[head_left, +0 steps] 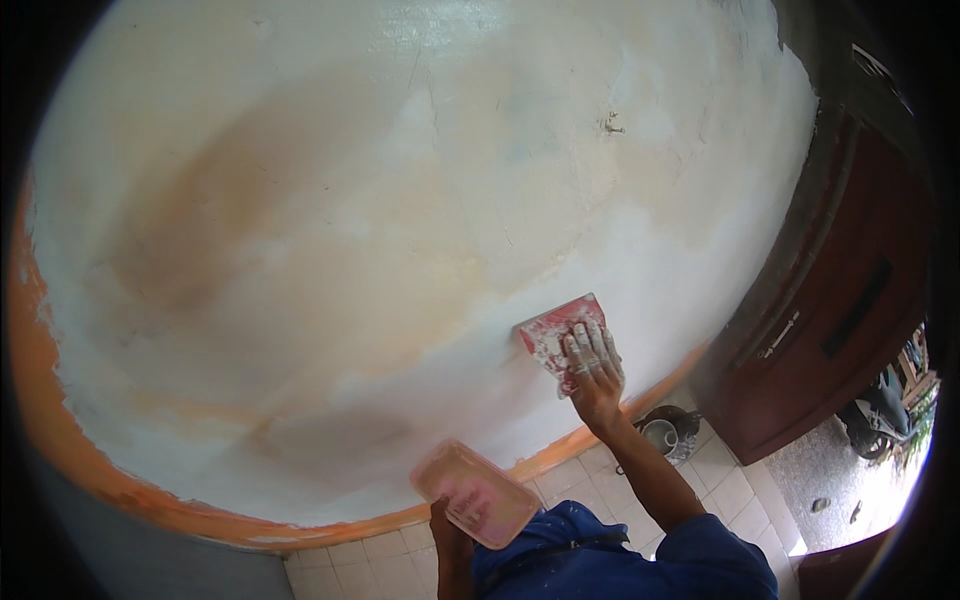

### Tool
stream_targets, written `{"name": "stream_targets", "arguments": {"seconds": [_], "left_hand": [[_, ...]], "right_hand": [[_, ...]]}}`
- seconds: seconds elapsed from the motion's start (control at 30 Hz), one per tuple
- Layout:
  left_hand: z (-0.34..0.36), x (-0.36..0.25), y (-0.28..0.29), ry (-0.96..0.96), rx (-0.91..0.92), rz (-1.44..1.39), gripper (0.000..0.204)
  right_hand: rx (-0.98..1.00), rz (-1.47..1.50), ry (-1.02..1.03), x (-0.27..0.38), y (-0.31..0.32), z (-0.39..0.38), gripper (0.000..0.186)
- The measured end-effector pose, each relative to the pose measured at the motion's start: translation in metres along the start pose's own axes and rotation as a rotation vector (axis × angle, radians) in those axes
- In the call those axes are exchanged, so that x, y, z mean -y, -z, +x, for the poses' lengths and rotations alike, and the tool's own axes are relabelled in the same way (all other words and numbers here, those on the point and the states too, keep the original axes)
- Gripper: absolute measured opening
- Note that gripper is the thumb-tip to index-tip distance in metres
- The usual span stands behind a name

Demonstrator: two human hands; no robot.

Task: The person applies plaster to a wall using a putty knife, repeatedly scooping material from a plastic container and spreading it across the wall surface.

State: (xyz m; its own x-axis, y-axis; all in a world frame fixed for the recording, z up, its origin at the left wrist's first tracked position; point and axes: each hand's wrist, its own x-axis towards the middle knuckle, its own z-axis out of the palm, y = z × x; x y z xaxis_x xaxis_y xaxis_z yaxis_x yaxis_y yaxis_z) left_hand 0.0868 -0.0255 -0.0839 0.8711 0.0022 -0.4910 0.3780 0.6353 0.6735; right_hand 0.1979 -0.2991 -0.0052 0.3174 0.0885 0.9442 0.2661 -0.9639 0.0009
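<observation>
- Blue shirt (640, 560) crowds the near edge.
- Right hand (593, 368) grips the red spreader (548, 335), flat to the pale wall (330, 200)!
- Light, stiffish by its look, probably slick with those white smears; hold mid-back.
- Left hand (442, 512) clasps the tray (500, 482) just before the shirt, fingers hard to make out; seemingly light, rigid, best held underneath.

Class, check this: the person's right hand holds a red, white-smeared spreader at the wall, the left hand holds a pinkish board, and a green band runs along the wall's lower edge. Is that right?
Not quite: the band along the lower edge of the wall is orange, not green, as the head view shows. The right hand does hold the spreader, the left hand the pinkish board.
</observation>
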Motion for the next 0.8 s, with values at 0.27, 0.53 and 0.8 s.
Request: {"name": "stream_targets", "arguments": {"seconds": [0.27,0.53,0.8], "left_hand": [[-0.005,-0.003,-0.012,-0.038,0.061,0.122,0.054],[-0.001,0.000,-0.014,-0.023,0.081,0.137,0.054],[0.007,0.004,-0.007,0.030,0.027,0.100,0.059]], "right_hand": [[-0.406,-0.015,0.196,0.003,0.020,0.175,0.034],[-0.139,0.033,0.179,0.005,-0.013,0.134,0.045],[-0.190,-0.026,0.005,-0.015,0.013,0.016,0.032]]}}
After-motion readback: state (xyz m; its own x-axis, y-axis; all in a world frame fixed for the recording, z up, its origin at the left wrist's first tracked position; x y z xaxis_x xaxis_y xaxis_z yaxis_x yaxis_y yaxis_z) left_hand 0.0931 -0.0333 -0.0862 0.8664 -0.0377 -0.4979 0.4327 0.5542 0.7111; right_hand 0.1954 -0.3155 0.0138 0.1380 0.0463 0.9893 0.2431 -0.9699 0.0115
